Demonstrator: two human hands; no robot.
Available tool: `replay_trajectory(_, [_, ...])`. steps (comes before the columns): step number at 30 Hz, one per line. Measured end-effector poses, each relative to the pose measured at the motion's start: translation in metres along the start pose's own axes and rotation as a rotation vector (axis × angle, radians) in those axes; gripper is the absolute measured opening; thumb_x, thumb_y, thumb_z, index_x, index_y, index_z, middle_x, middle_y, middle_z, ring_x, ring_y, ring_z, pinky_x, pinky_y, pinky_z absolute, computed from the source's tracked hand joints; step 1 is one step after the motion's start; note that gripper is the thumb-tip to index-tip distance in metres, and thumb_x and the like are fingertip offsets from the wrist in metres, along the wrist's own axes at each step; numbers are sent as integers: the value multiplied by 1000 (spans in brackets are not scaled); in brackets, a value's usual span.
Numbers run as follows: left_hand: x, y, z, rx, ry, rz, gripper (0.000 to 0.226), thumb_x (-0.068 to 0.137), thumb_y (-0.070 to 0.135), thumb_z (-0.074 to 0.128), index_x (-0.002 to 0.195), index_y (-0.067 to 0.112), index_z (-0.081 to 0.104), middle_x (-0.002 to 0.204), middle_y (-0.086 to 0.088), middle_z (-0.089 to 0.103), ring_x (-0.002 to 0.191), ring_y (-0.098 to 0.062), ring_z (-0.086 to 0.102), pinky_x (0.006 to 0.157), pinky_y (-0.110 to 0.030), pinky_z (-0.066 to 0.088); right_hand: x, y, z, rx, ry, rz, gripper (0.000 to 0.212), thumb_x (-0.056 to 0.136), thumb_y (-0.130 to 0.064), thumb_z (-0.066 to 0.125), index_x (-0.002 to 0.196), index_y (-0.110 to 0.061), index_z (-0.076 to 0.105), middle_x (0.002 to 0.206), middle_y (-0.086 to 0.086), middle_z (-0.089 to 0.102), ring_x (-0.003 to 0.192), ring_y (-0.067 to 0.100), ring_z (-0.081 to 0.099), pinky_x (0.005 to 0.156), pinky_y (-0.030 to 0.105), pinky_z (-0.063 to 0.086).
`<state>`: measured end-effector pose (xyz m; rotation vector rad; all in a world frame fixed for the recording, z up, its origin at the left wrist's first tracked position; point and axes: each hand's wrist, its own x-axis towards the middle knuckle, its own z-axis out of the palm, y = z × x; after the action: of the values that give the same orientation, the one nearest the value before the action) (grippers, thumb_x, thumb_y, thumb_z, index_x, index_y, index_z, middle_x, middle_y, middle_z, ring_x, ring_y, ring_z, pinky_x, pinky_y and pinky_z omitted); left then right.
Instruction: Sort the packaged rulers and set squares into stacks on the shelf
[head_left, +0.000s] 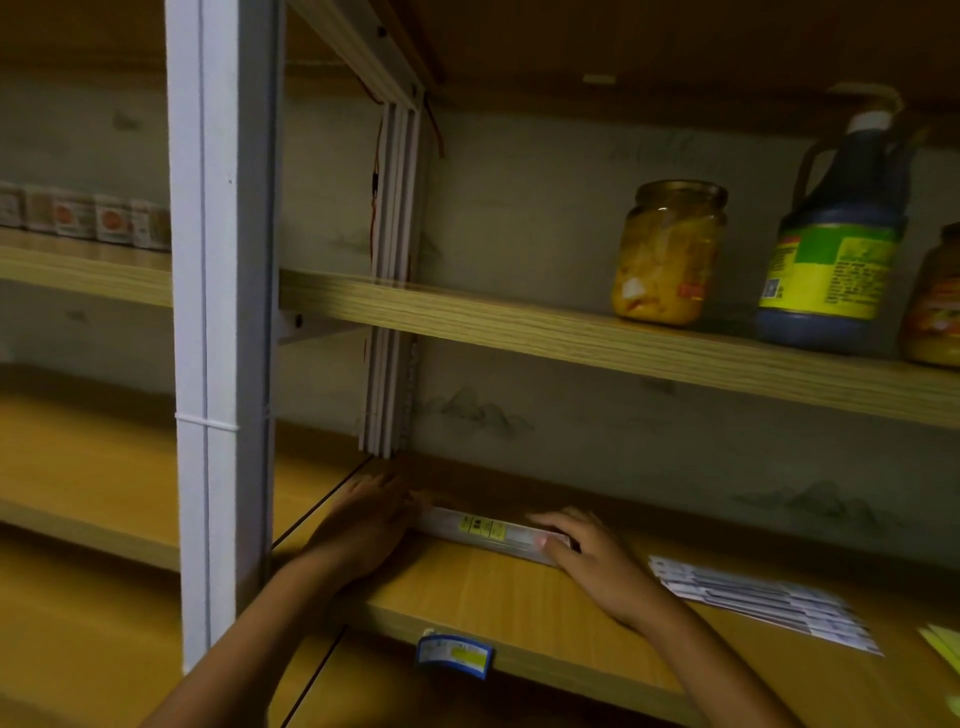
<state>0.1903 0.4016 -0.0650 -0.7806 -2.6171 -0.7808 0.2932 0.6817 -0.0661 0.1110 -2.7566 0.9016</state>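
Both hands work at the lower shelf board (519, 608), squaring a stack of packaged rulers (488, 530) near the back left corner. The left hand (363, 525) lies flat with fingers straight and close together, pressed against the stack's left end; whether the thumb hooks round the packs cannot be told. The right hand (587, 551) lies palm down with fingers extended over the stack's right end, its thumb against the front edge. The stack thus lies between the two hands, touching both, its length running along the shelf's back.

To the right of the right hand, apart from it, a fanned group of flat white packages (763, 603) rests on the same board; blur hides whether they are rulers or set squares. Beyond them, at the frame edge, a yellow-green item (943, 644) is only partly visible. Below the hands, a blue price tag (454, 656) clips to the board's front edge. Above and to the right of the right hand, on the upper shelf, stand a glass jar (670, 254) of yellow pickles, a dark sauce bottle (831, 249) and part of another jar (935, 306).

Judged step: aligning the first stack, with sorting only begun. The next move likely calls for releasing the stack without disturbing it, then reaching rightward to the loose packages, telling their kind, and adding matching ones squarely on top.
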Motion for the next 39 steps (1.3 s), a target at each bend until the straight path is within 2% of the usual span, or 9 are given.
replay_trajectory(5, [-3,-6,-3,-91,-196,50,42,84,64,49,123,49,46,128,12,46,116,-12,45,96,-37,44,-1,4,-2,-5,-19,-17,40,84,-50,68,121,-52,53,117,-24,53,107,0,55,92,35,53])
replay_trajectory(8, [-1,-7,0,-82,-166,85,24,89,52,53,109,60,43,127,13,48,115,-11,47,96,-37,45,1,7,-2,-3,0,-21,35,84,-45,71,115,-50,56,115,-23,57,105,0,57,90,37,54])
replay_trajectory(18, [5,-9,7,-59,-163,40,45,89,48,58,131,38,48,131,9,42,120,-13,41,99,-35,43,-3,3,-3,35,5,57,46,83,-45,73,123,-50,52,119,-23,58,105,-2,59,89,27,54])
replay_trajectory(26, [6,-11,8,-53,-153,40,41,88,48,58,128,40,49,127,9,46,118,-15,44,97,-37,44,-4,-5,-2,-38,44,55,43,83,-47,72,121,-50,53,117,-24,59,104,-2,59,89,33,56])
replay_trajectory(29, [4,-7,3,-78,-153,29,46,84,59,58,125,40,49,120,11,46,112,-14,47,90,-35,46,-10,-15,-4,-14,97,30,46,82,-43,74,123,-47,53,122,-25,54,110,-4,54,92,26,53])
replay_trajectory(32, [-1,1,-5,-179,-104,60,40,74,78,49,109,57,51,119,12,43,107,-12,48,87,-37,49,-24,-18,-19,41,156,32,45,84,-36,74,124,-41,55,124,-23,53,115,-8,48,92,14,43])
replay_trajectory(34, [-3,9,-8,-187,-42,64,21,81,62,59,100,54,52,121,7,47,106,-13,49,85,-38,49,-39,-9,-40,16,153,48,46,84,-31,74,125,-39,55,121,-20,55,114,-7,48,90,13,41])
replay_trajectory(36, [-4,24,-5,-136,-17,55,27,88,43,62,113,44,52,123,3,52,105,-14,52,83,-35,49,-56,4,-69,-49,123,68,47,85,-29,73,127,-37,53,117,-17,56,111,-4,50,90,18,45])
replay_trajectory(39, [-1,67,3,-39,-66,59,37,90,33,62,126,32,52,119,3,59,97,-12,57,76,-28,49,-80,25,-109,-164,111,117,44,87,-27,72,127,-31,53,110,-12,57,103,3,54,89,26,50])
